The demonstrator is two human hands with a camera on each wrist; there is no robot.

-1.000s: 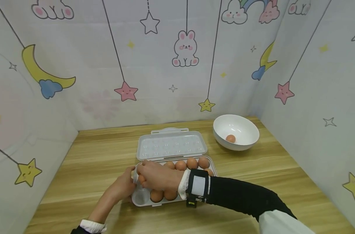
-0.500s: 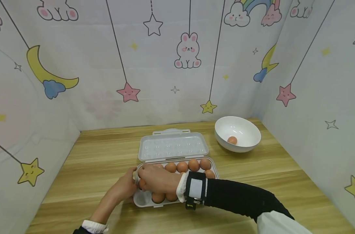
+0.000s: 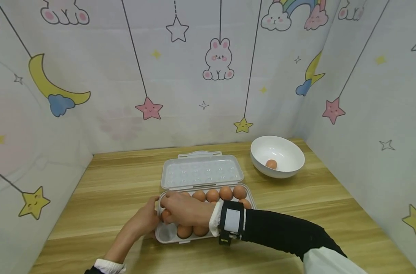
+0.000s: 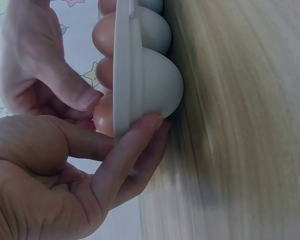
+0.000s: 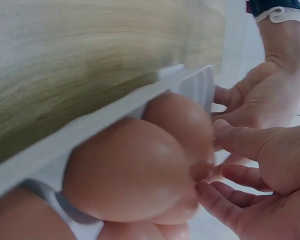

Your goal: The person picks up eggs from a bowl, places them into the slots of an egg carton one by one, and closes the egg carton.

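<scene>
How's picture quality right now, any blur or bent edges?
Head view: even light, sharp, walls bowed by the wide lens. Left wrist view: tabletop smeared, egg tray rim crisp. Right wrist view: near egg soft, wood blurred.

- A light wooden table [image 3: 125, 182] filled the floor of the booth.
- 3 pale walls [image 3: 101, 87] enclosed it, printed with stars, moons, clouds and a bunny [image 3: 218, 59].

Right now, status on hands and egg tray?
Left hand grips egg tray end. Right hand pinches egg. Nothing blocking.
</scene>
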